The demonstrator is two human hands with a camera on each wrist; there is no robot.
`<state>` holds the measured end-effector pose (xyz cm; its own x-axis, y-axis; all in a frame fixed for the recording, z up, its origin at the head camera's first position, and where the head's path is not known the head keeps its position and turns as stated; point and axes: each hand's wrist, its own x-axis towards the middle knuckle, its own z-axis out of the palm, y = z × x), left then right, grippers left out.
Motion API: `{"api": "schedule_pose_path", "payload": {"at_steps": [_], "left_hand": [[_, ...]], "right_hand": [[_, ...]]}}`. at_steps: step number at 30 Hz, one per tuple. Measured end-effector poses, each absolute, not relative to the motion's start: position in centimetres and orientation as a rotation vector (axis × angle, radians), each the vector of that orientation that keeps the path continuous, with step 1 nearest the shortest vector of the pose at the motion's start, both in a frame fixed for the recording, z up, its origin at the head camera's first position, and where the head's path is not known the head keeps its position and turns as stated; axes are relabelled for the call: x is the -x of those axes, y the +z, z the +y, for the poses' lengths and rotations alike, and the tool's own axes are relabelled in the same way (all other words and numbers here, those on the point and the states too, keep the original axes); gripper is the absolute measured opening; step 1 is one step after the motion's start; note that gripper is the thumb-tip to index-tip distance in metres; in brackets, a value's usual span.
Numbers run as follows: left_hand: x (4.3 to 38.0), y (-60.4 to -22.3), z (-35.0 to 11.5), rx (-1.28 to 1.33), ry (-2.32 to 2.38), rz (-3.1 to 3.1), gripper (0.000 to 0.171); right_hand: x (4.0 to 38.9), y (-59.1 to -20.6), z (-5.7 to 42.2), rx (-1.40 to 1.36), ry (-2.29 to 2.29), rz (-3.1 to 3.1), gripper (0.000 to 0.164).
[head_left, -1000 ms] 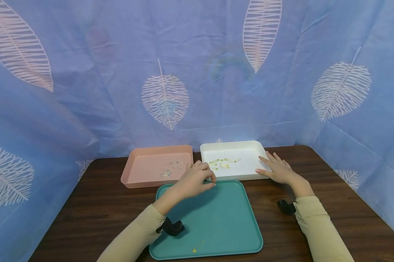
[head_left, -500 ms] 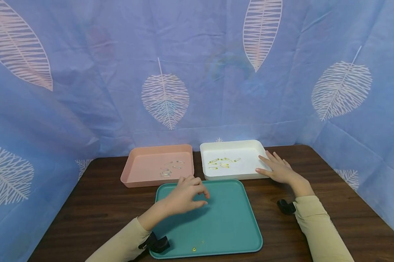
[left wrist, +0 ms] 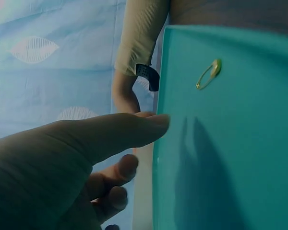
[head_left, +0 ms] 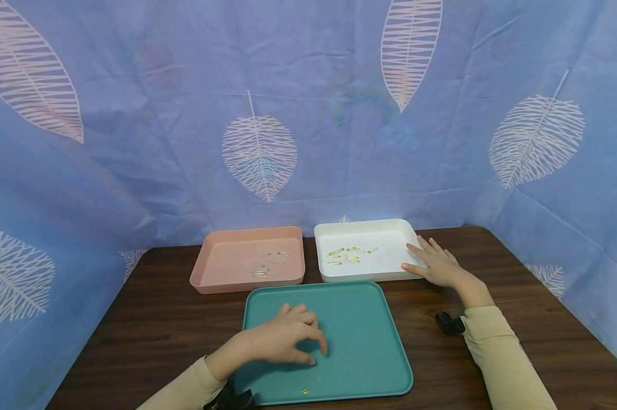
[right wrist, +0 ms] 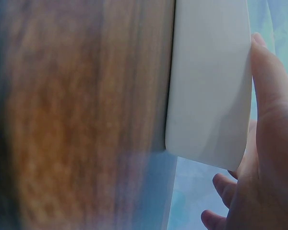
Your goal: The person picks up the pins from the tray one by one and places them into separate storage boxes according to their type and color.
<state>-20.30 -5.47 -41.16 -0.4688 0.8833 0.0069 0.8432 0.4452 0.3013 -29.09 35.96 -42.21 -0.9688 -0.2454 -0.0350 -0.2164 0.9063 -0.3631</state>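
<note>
My left hand (head_left: 285, 337) hovers over the teal tray (head_left: 359, 353), thumb and forefinger apart with nothing between them. One gold safety pin (left wrist: 210, 74) lies on this tray, beyond the thumb tip in the left wrist view; in the head view the same safety pin (head_left: 305, 391) is close to the tray's near edge. My right hand (head_left: 438, 269) rests with spread fingers at the right rim of the white tray (head_left: 390, 233). Several gold safety pins (head_left: 352, 259) are in the white tray. In the pink tray (head_left: 221, 250) lie several silver safety pins (head_left: 260, 273).
Both shallow trays stand side by side at the back of the dark wooden table (head_left: 149, 336), just behind the teal tray. A blue curtain (head_left: 308, 171) with white leaf prints hangs behind and at both sides.
My left hand has come back from near the white tray toward the near part of the teal tray, its thumb and forefinger parting. The right hand has stayed in place.
</note>
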Motion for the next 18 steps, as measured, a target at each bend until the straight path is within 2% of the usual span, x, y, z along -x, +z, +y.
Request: {"api": "schedule_pose_path", "payload": {"at_steps": [11,18], "left_hand": [[19.1,-41.4,-5.3,-1.695,0.245,2.392,0.019],[19.0,-41.5,-5.2,-1.700,0.245,2.374,0.014]], "right_hand": [[29.2,-42.4,35.8,0.345,-0.537,2.983,0.084],[29.3,-42.4,35.9,0.347,-0.537,2.982,0.083]]}}
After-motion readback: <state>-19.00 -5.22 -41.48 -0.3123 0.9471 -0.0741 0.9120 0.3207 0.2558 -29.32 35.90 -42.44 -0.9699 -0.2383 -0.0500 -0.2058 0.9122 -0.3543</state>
